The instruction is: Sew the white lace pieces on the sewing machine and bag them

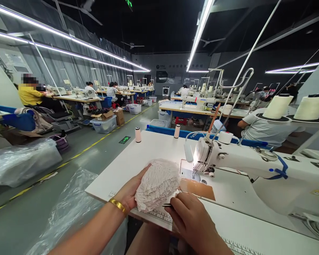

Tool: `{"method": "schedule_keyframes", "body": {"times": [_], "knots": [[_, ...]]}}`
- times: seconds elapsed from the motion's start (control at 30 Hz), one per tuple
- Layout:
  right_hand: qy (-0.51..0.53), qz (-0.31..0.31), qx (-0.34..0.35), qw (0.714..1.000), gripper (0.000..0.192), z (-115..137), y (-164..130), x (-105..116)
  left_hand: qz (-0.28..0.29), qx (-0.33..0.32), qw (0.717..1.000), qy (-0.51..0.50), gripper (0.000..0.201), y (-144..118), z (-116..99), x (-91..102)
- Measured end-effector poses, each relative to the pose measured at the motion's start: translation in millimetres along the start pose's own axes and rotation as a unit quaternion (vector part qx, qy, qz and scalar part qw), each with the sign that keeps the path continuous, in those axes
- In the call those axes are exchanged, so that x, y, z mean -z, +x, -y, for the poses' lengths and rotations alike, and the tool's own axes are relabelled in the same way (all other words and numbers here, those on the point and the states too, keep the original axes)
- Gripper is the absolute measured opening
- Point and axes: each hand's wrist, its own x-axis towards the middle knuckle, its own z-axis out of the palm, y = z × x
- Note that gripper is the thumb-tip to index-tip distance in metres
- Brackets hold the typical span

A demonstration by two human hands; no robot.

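Head view.

Left hand (129, 191): one, bare, half-curled about the left side of the cloth (158, 184); thumb along the upper edge, other fingers hidden beneath. Gold bracelet (118, 205) at the wrist.

Cloth: whitish, textured, rounded, bulky; in the left hand above the near edge of the table (117, 166), left of the needle area and apart from it.

Right hand (192, 214): one, bare, fingers closed in a narrow grip on the tool (167, 205). Tool: dark, slender, pointed; tip directed left, at the cloth's lower right border; whether tip and cloth touch, cannot tell.

Table: white top, ruler scale (163, 216) printed along the near edge, partly behind the right hand.

Machine (239, 159): white sewing machine, right of the cloth, lamp lit at the needle; blue tie (281, 171) around its arm.

Plate (199, 189): orange-brown, flat on the table, just beyond the right hand.

Spools: two, pale pink, upright near the far edge, left (138, 135) and right (177, 131), well apart.
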Motion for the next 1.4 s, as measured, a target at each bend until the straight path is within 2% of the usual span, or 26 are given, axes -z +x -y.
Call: {"method": "schedule_keyframes", "body": {"times": [0.2,0.37,0.53,0.7,0.83,1.0,1.1,1.23,1.33,1.4], "knots": [[0.032,0.039,0.005,0.999,0.029,9,10,4,0.021,0.003,1.0,0.019,0.052,-7,5,-1.8],[0.068,0.065,0.053,0.994,0.029,8,0,5,0.009,-0.004,0.999,0.038,0.048,-10,4,3.6],[0.082,0.015,0.032,0.996,0.017,7,-3,3,0.003,-0.011,1.0,0.007,0.047,-2,4,11.1],[0.028,-0.009,0.053,0.998,0.021,17,6,-6,0.013,0.002,1.0,-0.009,0.049,7,7,9.2],[0.047,-0.021,0.065,0.997,0.022,19,4,-4,0.02,-0.014,1.0,-0.001,0.048,2,9,4.3],[0.064,-0.025,0.011,0.998,0.017,8,-7,-2,0.011,-0.013,1.0,-0.004,0.048,2,7,6.5],[0.029,-0.03,0.014,0.999,0.016,9,-5,-12,0.007,0.0,1.0,-0.011,0.049,5,7,6.7],[0.029,-0.064,0.045,0.997,0.026,14,-3,-27,0.038,-0.008,0.999,-0.003,0.053,3,10,4.3],[0.08,-0.108,0.005,0.991,0.029,13,-8,-28,0.037,-0.001,0.999,-0.009,0.057,4,9,8.8],[0.111,-0.099,-0.052,0.988,0.025,10,-13,-23,0.026,0.01,1.0,-0.015,0.06,7,7,15.0]]}}
